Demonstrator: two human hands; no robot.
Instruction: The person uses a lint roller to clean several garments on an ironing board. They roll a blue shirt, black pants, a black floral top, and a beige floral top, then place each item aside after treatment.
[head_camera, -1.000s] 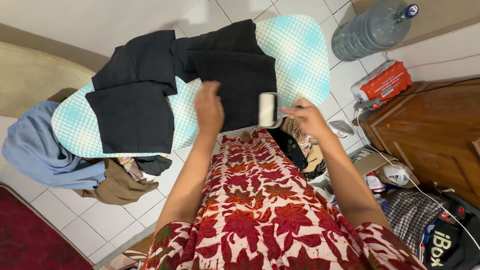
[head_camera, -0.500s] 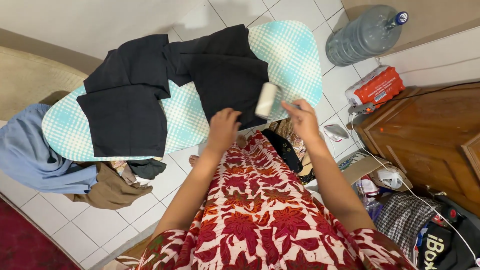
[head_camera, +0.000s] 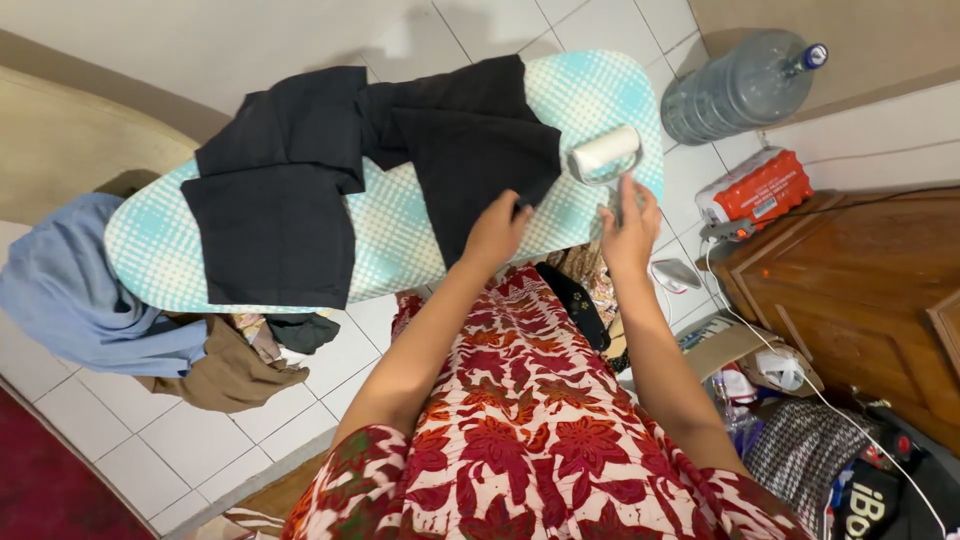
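A white tiled floor (head_camera: 330, 25) ran beneath a low ironing board (head_camera: 590, 85) with a turquoise checked cover, which served as the worktop. On it lay a black garment (head_camera: 470, 150), spread flat across the padding so that its surface could be worked. The left hand (head_camera: 495, 232) pressed on the cloth's near edge, fingers curled down onto the fabric, seemingly pinning it taut. The right hand (head_camera: 630, 222) gripped the handle of a lint roller (head_camera: 604, 153), fingers closed round it, the white roll held just past the garment's right edge over the board. Both forearms reached forward from a red floral dress (head_camera: 520, 420). A large water bottle (head_camera: 735, 85) lay on the floor beyond.
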